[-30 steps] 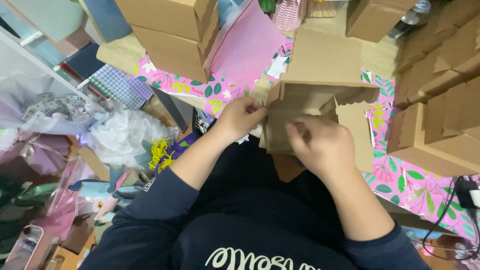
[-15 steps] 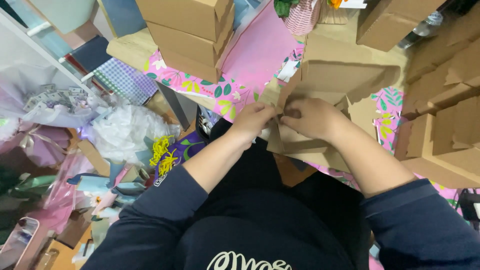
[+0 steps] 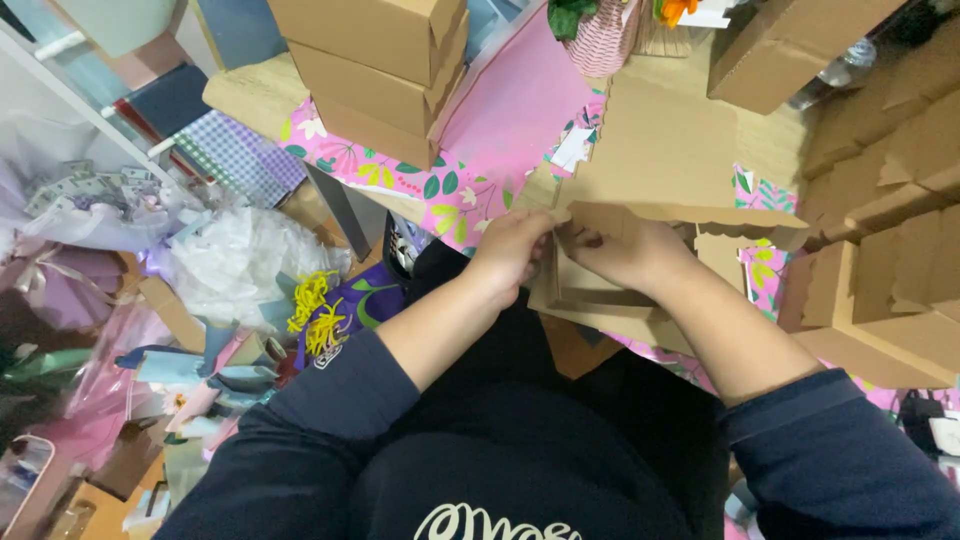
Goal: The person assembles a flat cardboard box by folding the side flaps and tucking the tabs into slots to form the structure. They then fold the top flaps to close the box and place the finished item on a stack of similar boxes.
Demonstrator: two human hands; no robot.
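A flat brown cardboard box blank [image 3: 660, 160] lies partly folded on the table edge in front of me. My left hand [image 3: 515, 255] pinches its left side wall from outside. My right hand [image 3: 625, 250] presses inside the box against the same left wall, fingers curled over the flap. The two hands almost touch at the box's left corner. The box's lid panel stands up behind my hands, and a serrated flap [image 3: 740, 222] runs to the right. Both forearms come out of dark blue sleeves.
A stack of folded cardboard boxes [image 3: 375, 70] stands at the back left on a pink floral table cover [image 3: 450, 195]. More finished boxes [image 3: 885, 230] pile at the right. A pink woven basket [image 3: 600, 35] sits at the back. Wrapping paper, ribbons and yellow shreds [image 3: 315, 310] clutter the floor at left.
My right hand has slid left across the box to meet my left hand at the left wall. The box's side flap has been raised and folded inward.
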